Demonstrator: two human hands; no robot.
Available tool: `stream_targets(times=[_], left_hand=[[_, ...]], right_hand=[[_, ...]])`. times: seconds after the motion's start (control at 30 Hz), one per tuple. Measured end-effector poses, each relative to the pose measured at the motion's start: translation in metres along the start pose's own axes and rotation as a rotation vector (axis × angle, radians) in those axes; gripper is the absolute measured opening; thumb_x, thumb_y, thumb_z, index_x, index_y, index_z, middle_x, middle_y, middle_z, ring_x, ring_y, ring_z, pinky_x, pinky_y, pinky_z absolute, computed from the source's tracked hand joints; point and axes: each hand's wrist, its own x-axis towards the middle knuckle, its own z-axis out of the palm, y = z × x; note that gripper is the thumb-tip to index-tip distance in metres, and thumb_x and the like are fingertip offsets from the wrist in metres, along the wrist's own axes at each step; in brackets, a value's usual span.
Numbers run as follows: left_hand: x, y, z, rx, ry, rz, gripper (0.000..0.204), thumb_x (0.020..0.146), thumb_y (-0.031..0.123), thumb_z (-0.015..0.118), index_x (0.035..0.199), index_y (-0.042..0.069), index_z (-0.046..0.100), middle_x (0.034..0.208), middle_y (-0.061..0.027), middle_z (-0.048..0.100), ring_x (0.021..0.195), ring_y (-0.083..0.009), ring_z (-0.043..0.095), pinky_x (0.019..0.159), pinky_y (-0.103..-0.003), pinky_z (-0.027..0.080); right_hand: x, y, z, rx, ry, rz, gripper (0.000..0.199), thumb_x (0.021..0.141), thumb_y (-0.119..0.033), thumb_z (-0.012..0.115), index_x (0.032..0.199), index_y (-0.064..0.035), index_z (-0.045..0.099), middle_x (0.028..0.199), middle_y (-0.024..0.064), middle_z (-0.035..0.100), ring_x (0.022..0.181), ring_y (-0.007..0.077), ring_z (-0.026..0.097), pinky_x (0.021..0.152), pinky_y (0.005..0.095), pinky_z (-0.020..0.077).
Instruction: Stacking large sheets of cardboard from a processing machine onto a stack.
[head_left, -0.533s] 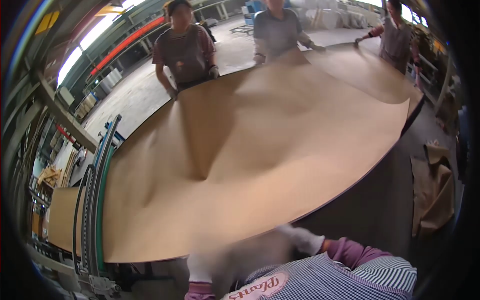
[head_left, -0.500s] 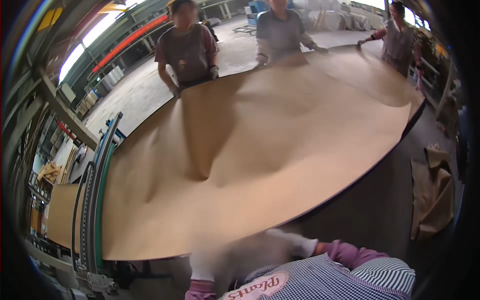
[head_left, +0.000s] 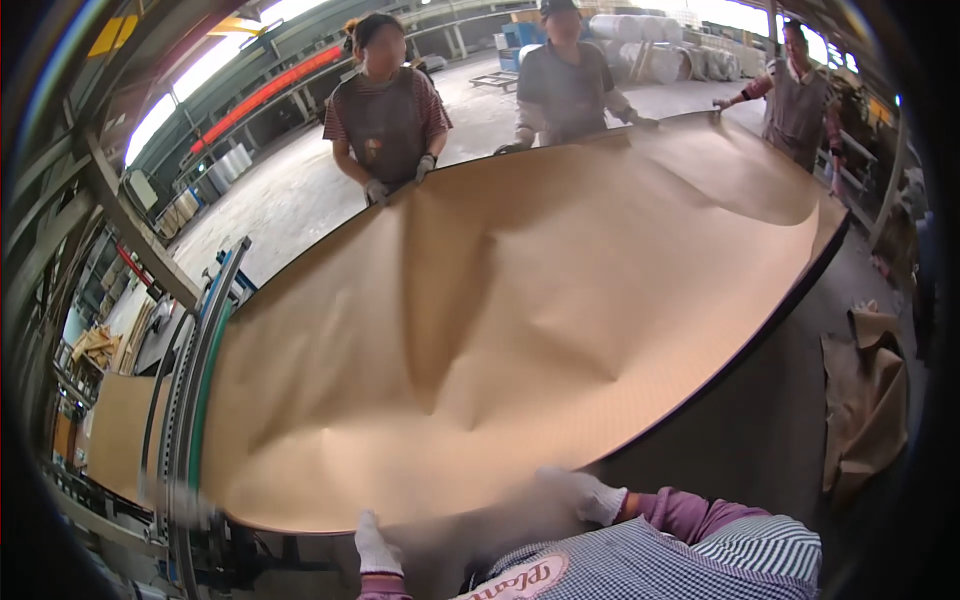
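Observation:
A large brown sheet (head_left: 560, 330), like paper or thin board, spreads over a dark table (head_left: 720, 420), with folds and dents across it. My left hand (head_left: 375, 548), in a white glove, is at the sheet's near edge, its thumb on top and the other fingers out of sight; it looks closed on the edge. To the right, my white-gloved right hand (head_left: 595, 497) reaches over the same edge, its fingers smeared by motion. Across from me, a person in a striped shirt (head_left: 385, 125) holds the far edge with both gloved hands. Two more people (head_left: 568, 85) stand along that edge farther right.
A metal rail frame with a green strip (head_left: 205, 385) crosses the sheet's left end, and more brown sheet (head_left: 125, 435) lies beyond it. Crumpled brown material (head_left: 865, 400) rests at the right. Wrapped rolls (head_left: 650, 58) stand at the back.
The sheet has rippled, its big fold shifting right and nearer to me. My left hand has moved slightly left and down. The far people's hands have moved somewhat; the person across stands more to the right.

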Motion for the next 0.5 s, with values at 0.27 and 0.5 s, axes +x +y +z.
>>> stream_targets(times=[0.27,0.5], left_hand=[[0.014,-0.028,0.034,0.077,-0.534,0.148,0.028,0.091,0.036,0.053,0.102,0.011,0.057,0.081,-0.0052,0.064,0.058,-0.0197,0.059,0.049,-0.035,0.051],[-0.021,0.053,0.017,-0.187,-0.332,0.128,0.035,0.091,0.033,0.052,0.113,0.006,0.056,0.104,-0.0079,0.062,0.091,-0.0235,0.060,0.081,-0.038,0.050]], right_hand=[[0.061,0.017,0.059,0.153,-0.082,-0.028,0.032,0.090,-0.036,0.055,0.098,-0.0059,0.061,0.080,0.0027,0.062,0.061,0.0120,0.055,0.052,0.0268,0.0458],[-0.007,-0.065,-0.093,-1.042,0.700,-0.806,0.019,0.089,-0.017,0.044,0.086,-0.0055,0.059,0.074,0.0155,0.058,0.072,0.0351,0.060,0.064,0.0385,0.0495]])
